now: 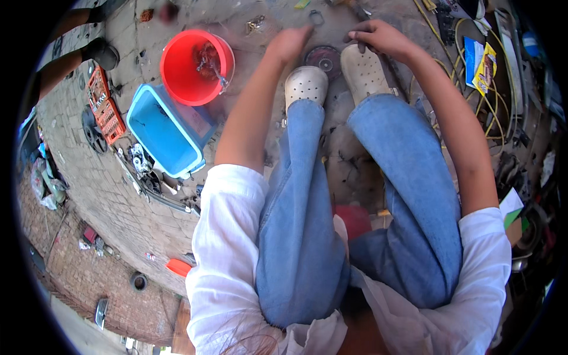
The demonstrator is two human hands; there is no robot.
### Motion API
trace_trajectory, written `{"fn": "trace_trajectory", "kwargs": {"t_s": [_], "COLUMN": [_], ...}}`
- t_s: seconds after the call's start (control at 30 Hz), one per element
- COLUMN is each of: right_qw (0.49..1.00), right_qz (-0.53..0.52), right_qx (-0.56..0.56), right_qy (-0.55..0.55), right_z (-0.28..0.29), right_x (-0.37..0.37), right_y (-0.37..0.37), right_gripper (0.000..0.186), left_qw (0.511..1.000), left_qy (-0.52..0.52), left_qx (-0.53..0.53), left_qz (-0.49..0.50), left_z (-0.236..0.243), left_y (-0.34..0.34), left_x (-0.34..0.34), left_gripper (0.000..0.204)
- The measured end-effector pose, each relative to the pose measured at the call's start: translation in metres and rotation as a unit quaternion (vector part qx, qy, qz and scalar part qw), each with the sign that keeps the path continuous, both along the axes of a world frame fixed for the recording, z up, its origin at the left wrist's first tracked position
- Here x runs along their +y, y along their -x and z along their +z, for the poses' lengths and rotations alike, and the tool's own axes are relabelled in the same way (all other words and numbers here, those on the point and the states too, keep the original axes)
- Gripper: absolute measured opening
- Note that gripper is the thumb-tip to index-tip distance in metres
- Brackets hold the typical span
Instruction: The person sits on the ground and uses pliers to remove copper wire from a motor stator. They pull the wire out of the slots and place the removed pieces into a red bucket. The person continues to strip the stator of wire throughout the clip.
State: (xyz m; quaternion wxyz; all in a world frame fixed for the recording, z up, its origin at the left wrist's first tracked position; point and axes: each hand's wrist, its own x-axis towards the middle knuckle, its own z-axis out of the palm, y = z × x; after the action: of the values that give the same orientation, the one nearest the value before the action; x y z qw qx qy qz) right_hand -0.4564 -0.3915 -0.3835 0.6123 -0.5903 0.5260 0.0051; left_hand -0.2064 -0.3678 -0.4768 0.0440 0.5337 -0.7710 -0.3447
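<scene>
I keep my left hand [290, 42] loosely open beside the dark disc [323, 58] at top centre between my shoes [306, 84], right hand [378, 36] curled, grip unclear, steadying it

A flat yellow and red packet [486, 66] lies on the ground at the upper right, among yellow cables; touching its left side sits a blue rectangular package [471, 54], partly tucked beneath it; at the far left, an orange rectangular case [105, 106] with rows of small compartments lies open beside a blue tub.
</scene>
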Motion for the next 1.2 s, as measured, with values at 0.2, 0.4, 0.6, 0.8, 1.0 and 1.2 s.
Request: {"fn": "trace_trajectory", "kwargs": {"t_s": [0.2, 0.4, 0.6, 0.8, 1.0, 1.2], "right_qw": [0.993, 0.939, 0.867, 0.794, 0.847, 0.821], "right_qz": [-0.108, -0.315, -0.409, -0.467, -0.445, -0.421], "right_qx": [0.021, -0.072, -0.276, -0.387, -0.288, -0.381], "right_qy": [-0.050, -0.120, -0.074, -0.054, -0.027, -0.060], "right_z": [0.033, 0.068, 0.101, 0.104, 0.104, 0.087], "right_x": [0.018, 0.070, 0.092, 0.057, 0.056, 0.051], "right_y": [0.037, 0.097, 0.114, 0.095, 0.071, 0.078], "right_gripper": [0.029, 0.033, 0.018, 0.032, 0.037, 0.040], "left_qw": [0.998, 0.962, 0.851, 0.896, 0.851, 0.789], "left_qy": [0.015, 0.060, -0.297, -0.302, -0.303, -0.331], "left_qx": [-0.031, 0.245, 0.410, 0.324, 0.287, 0.378], "left_qz": [-0.056, 0.104, 0.140, 0.024, 0.318, 0.352], "left_z": [0.046, -0.020, 0.026, 0.010, -0.025, -0.024], "left_y": [0.047, 0.094, 0.090, 0.047, 0.064, 0.078], "left_x": [-0.031, -0.052, -0.027, -0.008, -0.014, -0.015], "left_gripper": [0.027, 0.030, 0.038, 0.035, 0.035, 0.036]}}
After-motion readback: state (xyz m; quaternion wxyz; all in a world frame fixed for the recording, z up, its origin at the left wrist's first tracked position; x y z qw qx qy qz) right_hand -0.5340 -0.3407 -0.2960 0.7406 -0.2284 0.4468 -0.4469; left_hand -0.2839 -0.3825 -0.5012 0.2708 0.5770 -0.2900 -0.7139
